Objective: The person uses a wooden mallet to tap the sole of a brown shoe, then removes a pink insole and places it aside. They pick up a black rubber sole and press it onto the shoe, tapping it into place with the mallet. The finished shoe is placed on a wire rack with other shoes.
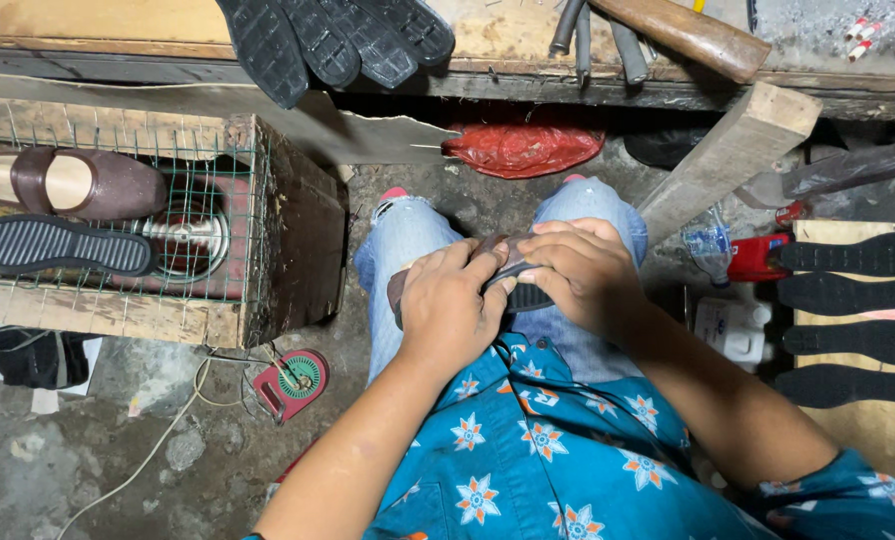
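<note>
On your lap, between both knees: one brown shoe (488,262) with a dark sole, pressed in both hands. Your left hand (448,305) is closed over its near end; your right hand (580,270) grips the far side, fingers curled on top.

Left of the shoe: wire-topped wooden crate (148,240) carrying a brown shoe on a last (88,183) and a loose grey sole (58,246). Right of the shoe: four black soles (853,315) on a board. Above the shoe: desk (118,30) with more black soles (333,40), a hammer handle (683,35).

Risks, as judged: the sole may shift off line if your thumbs press unevenly; the shoe may slide off your knees to the floor.

Not legible: most of the shoe under your hands, the joint between upper and sole, the hammer head, cut off.
</note>
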`<action>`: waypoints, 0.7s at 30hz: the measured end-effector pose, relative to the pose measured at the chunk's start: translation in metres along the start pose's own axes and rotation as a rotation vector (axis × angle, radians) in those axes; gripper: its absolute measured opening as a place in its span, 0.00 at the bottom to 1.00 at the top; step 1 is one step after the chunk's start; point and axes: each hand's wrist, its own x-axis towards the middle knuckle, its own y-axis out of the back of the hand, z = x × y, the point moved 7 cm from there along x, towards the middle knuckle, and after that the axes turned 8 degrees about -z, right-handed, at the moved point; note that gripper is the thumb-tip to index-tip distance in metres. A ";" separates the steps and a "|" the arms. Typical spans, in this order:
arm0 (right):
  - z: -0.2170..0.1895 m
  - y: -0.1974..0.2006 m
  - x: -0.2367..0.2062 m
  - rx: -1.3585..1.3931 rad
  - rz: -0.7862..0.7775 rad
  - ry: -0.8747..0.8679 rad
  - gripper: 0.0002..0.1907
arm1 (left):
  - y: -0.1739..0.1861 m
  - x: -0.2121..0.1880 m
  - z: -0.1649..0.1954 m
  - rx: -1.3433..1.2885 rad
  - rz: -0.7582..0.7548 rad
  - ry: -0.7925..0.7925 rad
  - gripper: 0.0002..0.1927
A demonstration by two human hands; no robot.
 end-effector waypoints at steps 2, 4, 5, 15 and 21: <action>0.001 0.000 0.000 0.005 -0.004 -0.020 0.10 | -0.001 0.001 0.000 -0.016 -0.006 0.023 0.18; -0.001 0.000 0.000 -0.001 -0.005 -0.019 0.11 | -0.001 0.000 0.000 -0.025 -0.010 0.043 0.17; -0.002 0.000 -0.001 -0.004 -0.006 -0.021 0.12 | -0.001 -0.001 0.000 -0.031 -0.013 0.052 0.17; 0.010 0.008 -0.001 0.248 -0.031 -0.192 0.22 | 0.001 -0.003 -0.003 -0.095 -0.031 0.057 0.16; 0.013 0.014 -0.009 0.118 -0.036 -0.088 0.15 | 0.000 -0.002 -0.002 -0.092 -0.023 0.039 0.16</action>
